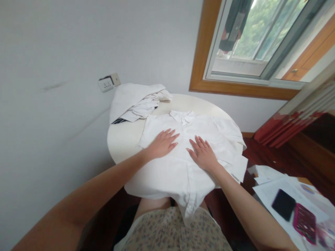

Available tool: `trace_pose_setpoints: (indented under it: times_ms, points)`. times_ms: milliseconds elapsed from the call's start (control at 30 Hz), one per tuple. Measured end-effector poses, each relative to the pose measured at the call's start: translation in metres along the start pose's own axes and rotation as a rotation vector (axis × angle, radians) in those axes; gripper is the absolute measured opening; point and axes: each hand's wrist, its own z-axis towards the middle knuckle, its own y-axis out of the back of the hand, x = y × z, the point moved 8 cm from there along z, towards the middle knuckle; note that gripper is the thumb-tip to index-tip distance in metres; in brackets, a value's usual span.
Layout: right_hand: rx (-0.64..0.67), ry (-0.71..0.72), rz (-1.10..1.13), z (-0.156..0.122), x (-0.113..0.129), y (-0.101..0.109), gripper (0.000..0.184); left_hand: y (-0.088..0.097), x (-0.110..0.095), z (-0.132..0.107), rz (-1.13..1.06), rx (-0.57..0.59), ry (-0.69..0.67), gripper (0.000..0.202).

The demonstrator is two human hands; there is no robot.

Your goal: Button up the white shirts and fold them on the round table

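A white collared shirt (209,136) lies spread front-up on a small round white table (123,139), its hem hanging over the near edge toward my lap. My left hand (162,143) rests flat on the shirt's left chest, fingers stretched out. Beside it, my right hand (203,153) lies flat on the shirt's middle, fingers slightly apart. Neither hand holds anything.
A heap of white clothes (136,103) with a dark striped piece sits at the table's back left against the wall, below a wall socket (106,84). At right, papers (272,188), a black phone (283,204) and a pink phone (305,223) lie on a surface. A window (251,38) is behind.
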Motion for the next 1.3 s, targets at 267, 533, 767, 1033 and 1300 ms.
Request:
trace_pose_setpoints:
  times_ms: [267,533,767,1033,1300]
  points:
    - [0.002,0.009,-0.010,-0.001,0.001,0.000,0.056,-0.031,0.065,0.025,-0.026,0.121,0.198,0.072]
    - [-0.012,0.010,0.000,-0.001,0.002,0.001,0.056,-0.032,0.135,0.035,0.112,0.102,0.370,0.076]
    - [-0.023,0.004,0.013,-0.001,0.000,-0.001,0.057,-0.029,0.152,0.040,0.119,0.056,0.403,0.073]
    - [-0.012,-0.001,0.020,0.000,0.000,-0.001,0.058,0.027,0.146,0.014,0.242,-0.176,0.520,0.044]
    - [-0.011,-0.006,0.028,0.000,0.001,-0.001,0.058,0.020,0.181,0.002,0.138,-0.074,0.800,0.052]
